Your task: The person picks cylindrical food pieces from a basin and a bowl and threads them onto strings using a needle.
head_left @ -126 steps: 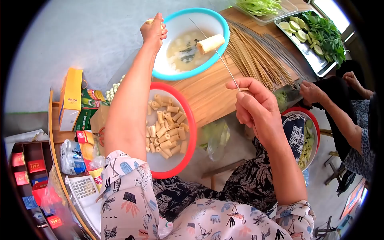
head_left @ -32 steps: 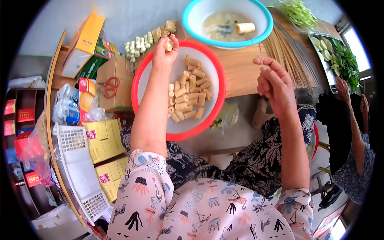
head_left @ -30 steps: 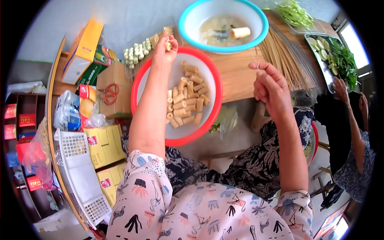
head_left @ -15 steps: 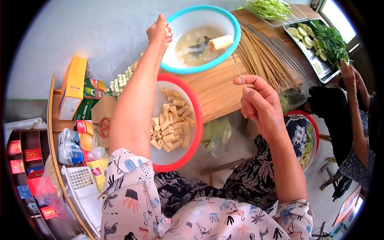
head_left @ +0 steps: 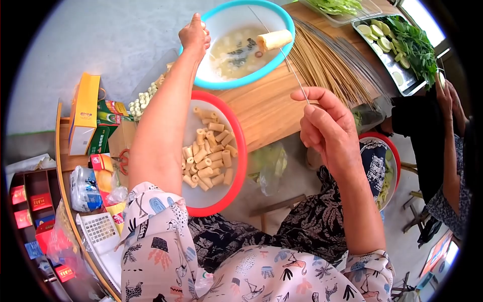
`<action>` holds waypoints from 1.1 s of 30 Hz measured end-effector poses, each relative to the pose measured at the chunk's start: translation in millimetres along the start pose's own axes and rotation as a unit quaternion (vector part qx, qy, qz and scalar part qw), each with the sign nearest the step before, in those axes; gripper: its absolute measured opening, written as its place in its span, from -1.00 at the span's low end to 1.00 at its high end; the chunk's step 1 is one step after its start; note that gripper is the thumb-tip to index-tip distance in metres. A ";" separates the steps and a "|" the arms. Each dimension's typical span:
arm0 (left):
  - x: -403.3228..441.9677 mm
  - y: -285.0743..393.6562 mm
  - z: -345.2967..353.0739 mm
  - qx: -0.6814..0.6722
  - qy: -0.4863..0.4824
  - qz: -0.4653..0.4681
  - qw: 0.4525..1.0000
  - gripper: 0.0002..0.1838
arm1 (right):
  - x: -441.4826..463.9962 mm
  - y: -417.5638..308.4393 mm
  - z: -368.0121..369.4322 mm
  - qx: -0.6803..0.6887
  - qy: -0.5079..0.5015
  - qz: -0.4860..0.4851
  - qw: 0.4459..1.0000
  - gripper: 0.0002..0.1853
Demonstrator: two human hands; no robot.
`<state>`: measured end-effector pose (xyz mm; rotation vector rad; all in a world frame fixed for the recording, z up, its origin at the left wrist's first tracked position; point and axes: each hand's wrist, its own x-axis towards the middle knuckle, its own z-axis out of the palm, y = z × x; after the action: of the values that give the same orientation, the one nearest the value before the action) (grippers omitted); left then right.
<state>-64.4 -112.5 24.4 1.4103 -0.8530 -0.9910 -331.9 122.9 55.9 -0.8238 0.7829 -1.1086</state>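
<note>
My right hand (head_left: 329, 128) pinches the lower end of a thin skewer (head_left: 295, 75) between thumb and forefinger. Threaded crosswise on the skewer is a pale tan food roll (head_left: 274, 40), hanging in front of the blue-rimmed basin (head_left: 236, 83) with cloudy liquid in it. My left hand (head_left: 195, 36) is closed at that basin's left side; a bit of something pale may show at its fingers, too small to name. Under my left forearm, several similar cut rolls (head_left: 211, 156) lie in a red-rimmed basin (head_left: 241, 146).
A bundle of skewers (head_left: 322, 63) lies on the wooden table (head_left: 261, 113). Beyond are a tray of sliced vegetables and greens (head_left: 415, 45) and a tub of lettuce (head_left: 334, 6). At right, another person's hands (head_left: 448, 98) hold a pale slice. Boxes (head_left: 83, 116) stand at left.
The whole view has shifted slightly, so most things sit a little further left. Both my hands keep nearly the same pose, and the roll stays on the skewer. The other person's hands now show a slice.
</note>
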 end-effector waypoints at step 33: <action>-139.2 -147.3 -148.2 0.456 0.014 0.065 0.887 -0.46 | 8.1 30.4 15.8 -0.060 -0.004 -0.023 0.998 -0.74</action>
<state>13.1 84.0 -111.2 2.0988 -1.4754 -0.4406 -302.9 124.8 36.1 -0.9499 0.8328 -1.1065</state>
